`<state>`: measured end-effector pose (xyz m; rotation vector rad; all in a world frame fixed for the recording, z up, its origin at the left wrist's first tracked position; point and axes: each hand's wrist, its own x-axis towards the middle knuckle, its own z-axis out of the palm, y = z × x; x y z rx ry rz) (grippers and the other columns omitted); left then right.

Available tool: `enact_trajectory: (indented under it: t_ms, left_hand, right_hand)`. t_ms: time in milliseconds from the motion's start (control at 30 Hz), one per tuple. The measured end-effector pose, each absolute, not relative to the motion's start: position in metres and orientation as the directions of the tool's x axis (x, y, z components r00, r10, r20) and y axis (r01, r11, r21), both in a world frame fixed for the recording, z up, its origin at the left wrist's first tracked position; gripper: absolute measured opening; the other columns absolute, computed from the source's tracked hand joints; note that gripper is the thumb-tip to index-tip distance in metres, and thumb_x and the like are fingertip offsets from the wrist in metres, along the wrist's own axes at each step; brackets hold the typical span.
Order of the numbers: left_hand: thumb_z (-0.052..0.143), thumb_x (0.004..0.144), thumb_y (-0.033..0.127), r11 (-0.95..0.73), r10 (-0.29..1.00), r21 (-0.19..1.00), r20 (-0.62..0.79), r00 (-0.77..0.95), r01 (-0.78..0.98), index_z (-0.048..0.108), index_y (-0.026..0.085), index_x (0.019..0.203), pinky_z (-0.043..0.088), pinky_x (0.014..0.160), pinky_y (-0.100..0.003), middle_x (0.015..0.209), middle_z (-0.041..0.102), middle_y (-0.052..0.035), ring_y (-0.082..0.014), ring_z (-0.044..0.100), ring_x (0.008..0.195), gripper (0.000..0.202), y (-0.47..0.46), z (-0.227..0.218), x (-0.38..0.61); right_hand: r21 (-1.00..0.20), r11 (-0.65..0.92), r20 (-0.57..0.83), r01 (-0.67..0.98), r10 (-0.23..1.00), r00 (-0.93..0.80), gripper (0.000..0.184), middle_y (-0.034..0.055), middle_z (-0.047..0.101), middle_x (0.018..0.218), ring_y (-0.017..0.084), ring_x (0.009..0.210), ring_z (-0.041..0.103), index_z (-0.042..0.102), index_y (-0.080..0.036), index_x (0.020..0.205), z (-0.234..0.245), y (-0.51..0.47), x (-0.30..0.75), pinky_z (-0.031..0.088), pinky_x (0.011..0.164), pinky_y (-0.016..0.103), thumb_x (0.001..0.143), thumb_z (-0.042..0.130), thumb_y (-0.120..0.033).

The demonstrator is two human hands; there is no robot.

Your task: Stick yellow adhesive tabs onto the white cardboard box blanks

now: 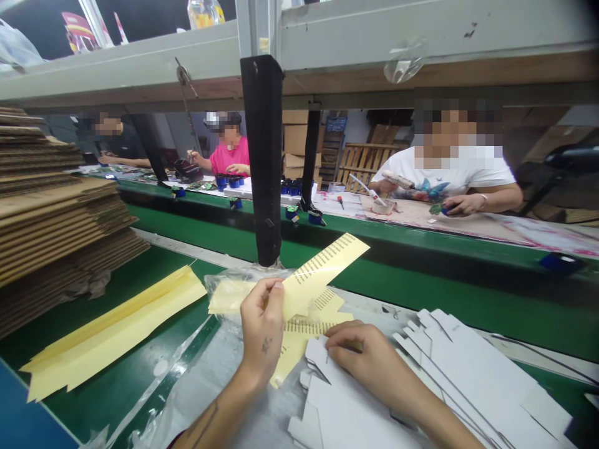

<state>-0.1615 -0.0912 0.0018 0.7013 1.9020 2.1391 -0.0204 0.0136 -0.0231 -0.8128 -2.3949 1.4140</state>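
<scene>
My left hand point(262, 318) pinches a yellow sticker strip point(330, 259) between thumb and fingers, and its rows of small black print face up. Under it lie more yellow printed strips point(304, 340), partly on clear plastic. My right hand point(369, 355) rests over the top end of a flat white carton point(346, 405), fingers loosely curved with a gap by the thumb. Its fingertips are close to the carton's corner and a yellow strip; whether they grip either one is hard to see.
More folded-flat white cartons point(477, 374) lie at right. Long yellow sheets point(116, 337) are at left, beside a tall stack of cardboard point(56, 218). A black-wrapped post point(262, 162) stands ahead. Across the green conveyor belt point(397, 262), which carries blue parts, several people work.
</scene>
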Motion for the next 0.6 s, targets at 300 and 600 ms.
enact_trajectory:
  t_ms: [300, 600]
  left_hand:
    - [0.056, 0.086, 0.034, -0.155, 0.449, 0.977, 0.203, -0.87, 0.147, 0.067, 0.017, 0.087, 0.042, 0.053, -0.021, 0.071, 0.063, 0.0001, -0.014, 0.054, 0.063, 0.02, -0.091, 0.001, -0.162]
    - [0.059, 0.084, 0.036, -0.159, 0.442, 0.978, 0.196, -0.876, 0.139, 0.068, 0.017, 0.085, 0.04, 0.052, -0.02, 0.071, 0.064, 0.0002, -0.0138, 0.054, 0.062, 0.02, -0.092, 0.001, -0.163]
  right_hand:
    - [-0.899, 0.29, -0.066, 0.329, 0.651, -0.756, 0.044, 0.0032, 0.071, 0.079, 0.021, 0.076, 0.067, 0.067, -0.014, 0.114, -0.027, 0.023, -0.021, 0.053, 0.07, 0.032, 0.072, 0.057, -0.022]
    - [-0.892, 0.347, 0.041, 0.29, 0.7, -0.713, 0.032, 0.0054, 0.07, 0.087, 0.019, 0.066, 0.065, 0.065, -0.017, 0.103, 0.005, 0.035, -0.009, 0.051, 0.06, 0.031, 0.077, 0.053, -0.031]
